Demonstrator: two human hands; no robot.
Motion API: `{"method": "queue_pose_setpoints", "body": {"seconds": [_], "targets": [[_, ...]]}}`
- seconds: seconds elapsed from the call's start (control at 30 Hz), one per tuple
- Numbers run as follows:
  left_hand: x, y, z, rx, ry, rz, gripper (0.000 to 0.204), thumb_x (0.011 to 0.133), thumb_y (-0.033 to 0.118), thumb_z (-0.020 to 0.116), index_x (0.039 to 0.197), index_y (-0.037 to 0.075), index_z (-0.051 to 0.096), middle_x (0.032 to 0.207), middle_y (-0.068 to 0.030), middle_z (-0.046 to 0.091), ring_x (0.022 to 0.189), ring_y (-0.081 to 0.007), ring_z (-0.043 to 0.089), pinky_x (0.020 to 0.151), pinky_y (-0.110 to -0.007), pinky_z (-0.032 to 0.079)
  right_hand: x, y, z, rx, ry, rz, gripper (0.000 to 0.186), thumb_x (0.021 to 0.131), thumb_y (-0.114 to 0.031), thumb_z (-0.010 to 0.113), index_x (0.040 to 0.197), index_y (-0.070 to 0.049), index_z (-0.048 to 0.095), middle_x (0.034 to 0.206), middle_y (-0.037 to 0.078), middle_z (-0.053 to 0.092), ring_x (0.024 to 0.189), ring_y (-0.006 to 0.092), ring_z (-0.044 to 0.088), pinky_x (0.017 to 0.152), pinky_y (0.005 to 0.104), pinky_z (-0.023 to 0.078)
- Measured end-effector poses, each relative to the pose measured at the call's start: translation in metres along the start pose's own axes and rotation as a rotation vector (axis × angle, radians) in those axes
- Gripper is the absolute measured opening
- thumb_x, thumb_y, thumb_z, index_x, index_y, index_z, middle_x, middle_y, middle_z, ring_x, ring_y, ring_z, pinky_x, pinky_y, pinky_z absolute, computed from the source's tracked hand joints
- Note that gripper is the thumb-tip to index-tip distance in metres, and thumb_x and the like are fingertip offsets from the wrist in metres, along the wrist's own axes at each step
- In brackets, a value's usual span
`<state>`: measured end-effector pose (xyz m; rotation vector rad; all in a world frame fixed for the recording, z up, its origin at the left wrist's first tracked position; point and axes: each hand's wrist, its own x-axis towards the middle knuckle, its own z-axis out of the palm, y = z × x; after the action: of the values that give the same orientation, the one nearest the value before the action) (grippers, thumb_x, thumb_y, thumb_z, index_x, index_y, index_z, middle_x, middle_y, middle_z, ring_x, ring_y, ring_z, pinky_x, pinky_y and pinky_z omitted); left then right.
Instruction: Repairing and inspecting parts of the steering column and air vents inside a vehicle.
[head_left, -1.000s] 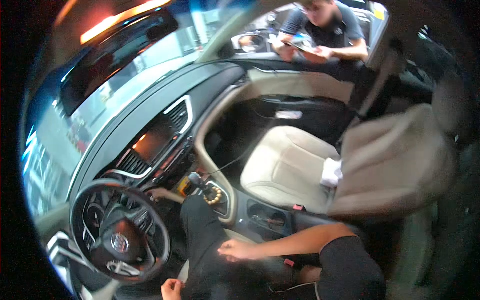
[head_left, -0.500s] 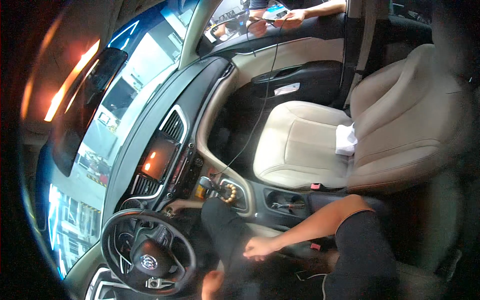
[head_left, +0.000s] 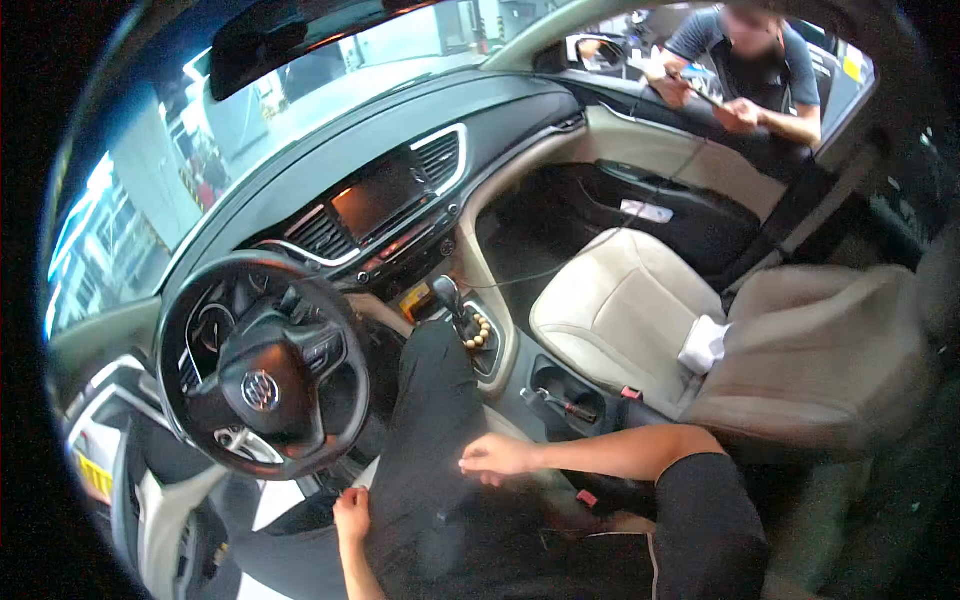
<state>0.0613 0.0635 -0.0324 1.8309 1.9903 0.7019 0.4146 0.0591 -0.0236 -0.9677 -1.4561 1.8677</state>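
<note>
My left hand (head_left: 352,515) is closed in a loose fist by my left thigh, below the steering wheel (head_left: 345,425); nothing shows in it. Above my right thigh (head_left: 440,390), my right hand (head_left: 497,457) has its fingers curled and the fingertips drawn together. A small pale spot shows at those tips, too small to name. Ahead of the right hand stands the gear lever (head_left: 447,292), with a beaded bracelet (head_left: 481,330) around its base. Neither hand touches the wheel or the lever.
A cup holder (head_left: 540,372) to my right holds a tool with a dark and red handle (head_left: 580,411). White tissue (head_left: 704,345) lies on the beige passenger seat (head_left: 620,300). Outside the passenger window, a person (head_left: 765,70) holds a dark thin object; a cable (head_left: 560,268) crosses toward the console.
My view has turned and risen, so the steering wheel and the person at the window show more fully. My left hand shows more clearly; my right hand stays over my thigh, fingers curled.
</note>
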Motion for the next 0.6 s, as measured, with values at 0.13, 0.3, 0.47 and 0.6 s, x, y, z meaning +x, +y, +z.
{"method": "queue_pose_setpoints", "body": {"seconds": [0.13, 0.3, 0.47, 0.6], "targets": [[-0.01, 0.004, -0.004, 0.034, -0.052, -0.107, 0.035, 0.084, 0.034, 0.057, 0.084, 0.0, 0.066, 0.077, -0.0212, 0.065, 0.078, -0.0356, 0.065, 0.069, -0.042, 0.049, 0.007, 0.009, -0.004, -0.072, -0.065, 0.161, 0.033, 0.095, -0.033, 0.052, 0.106, -0.002, 0.06, 0.088, 0.004, 0.063, 0.064, 0.0098, 0.06, 0.055, 0.025, 0.05], [-0.006, 0.011, 0.008, -0.025, -0.017, -0.062, 0.036, 0.083, 0.034, 0.059, 0.083, -0.001, 0.067, 0.076, -0.0213, 0.065, 0.078, -0.036, 0.065, 0.07, -0.042, 0.049, 0.0, 0.023, -0.006, -0.007, 0.026, 0.059, 0.032, 0.095, -0.035, 0.053, 0.097, -0.004, 0.062, 0.064, 0.003, 0.059, 0.047, 0.0082, 0.053, 0.044, 0.0214, 0.044], [-0.012, 0.013, 0.006, -0.004, -0.041, -0.053, 0.036, 0.082, 0.033, 0.059, 0.081, -0.002, 0.066, 0.076, -0.0229, 0.065, 0.079, -0.0381, 0.064, 0.071, -0.044, 0.049, -0.001, 0.015, -0.008, -0.045, 0.011, 0.078, 0.033, 0.094, -0.035, 0.054, 0.101, -0.004, 0.061, 0.065, 0.004, 0.058, 0.047, 0.0094, 0.054, 0.045, 0.0229, 0.045], [-0.006, -0.001, 0.01, -0.016, -0.012, -0.016, 0.036, 0.082, 0.032, 0.06, 0.08, -0.003, 0.066, 0.071, -0.0221, 0.064, 0.071, -0.0357, 0.065, 0.066, -0.042, 0.049, 0.006, 0.018, -0.009, -0.016, 0.001, 0.095, 0.033, 0.094, -0.036, 0.054, 0.099, -0.004, 0.061, 0.064, 0.004, 0.058, 0.046, 0.0099, 0.053, 0.044, 0.0233, 0.044]]}}
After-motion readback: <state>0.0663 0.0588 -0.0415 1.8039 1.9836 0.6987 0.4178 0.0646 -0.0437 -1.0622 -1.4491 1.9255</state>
